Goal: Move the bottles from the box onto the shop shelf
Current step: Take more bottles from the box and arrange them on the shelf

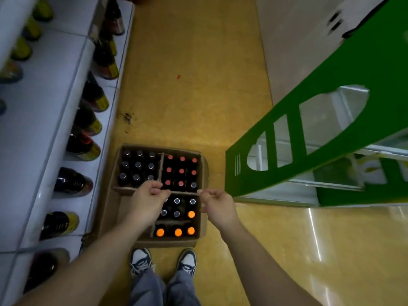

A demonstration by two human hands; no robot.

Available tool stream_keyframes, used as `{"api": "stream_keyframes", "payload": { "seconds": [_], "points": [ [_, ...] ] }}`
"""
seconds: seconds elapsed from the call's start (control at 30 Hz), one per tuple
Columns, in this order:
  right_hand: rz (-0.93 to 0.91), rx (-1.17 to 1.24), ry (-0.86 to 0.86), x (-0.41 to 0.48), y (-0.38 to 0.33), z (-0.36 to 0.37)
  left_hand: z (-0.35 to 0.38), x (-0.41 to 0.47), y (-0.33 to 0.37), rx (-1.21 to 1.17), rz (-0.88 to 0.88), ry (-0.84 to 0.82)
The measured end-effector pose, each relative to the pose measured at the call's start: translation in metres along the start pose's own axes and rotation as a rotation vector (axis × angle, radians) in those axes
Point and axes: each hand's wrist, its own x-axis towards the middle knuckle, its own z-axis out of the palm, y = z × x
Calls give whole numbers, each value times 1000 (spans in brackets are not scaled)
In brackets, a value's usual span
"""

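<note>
**A:** Yellow floor (198, 62), shop aisle. What's biggest around the box (108, 208)?

**B:** Shelf (33, 129), white, close along the box's left side, with a row of dark stock (72, 183) on it. Green stand (353, 62) right of the box, apart from it.

**A:** And the box?

**B:** Cardboard, with dividers. The bottles (181, 171) are all upright inside: silver caps far-left, mostly red far-right, silver and orange near-right.

**A:** Hands?

**B:** Left hand (146, 200) is over the box's middle, fingers curled in, holding nothing. Right hand (218, 207) is over the box's right rim, also curled and empty. Shoes (141, 260) are just behind the box.
</note>
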Motion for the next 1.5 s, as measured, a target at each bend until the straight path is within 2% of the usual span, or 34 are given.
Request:
{"api": "stream_keyframes", "payload": {
  "seconds": [0.2, 0.57, 0.73, 0.87, 1.07, 1.27, 1.5],
  "points": [
    [75, -92, -39, 64, 78, 42, 39, 45, -83, 48, -110, -7],
    [203, -221, -98, 188, 233, 119, 105, 139, -234, 259, -197, -64],
    [258, -367, -160, 223, 283, 149, 135, 169, -291, 382, -220, -78],
    [255, -465, -198, 244, 301, 165, 150, 182, -316, 559, -140, -113],
    [233, -580, -267, 263, 317, 184, 162, 192, -346, 788, -115, -220],
    [136, -768, -296, 270, 324, 197, 173, 201, -359, 893, -21, -251],
    [20, -969, -240, 276, 337, 207, 181, 210, -372, 957, -7, -287]
  ]
}}
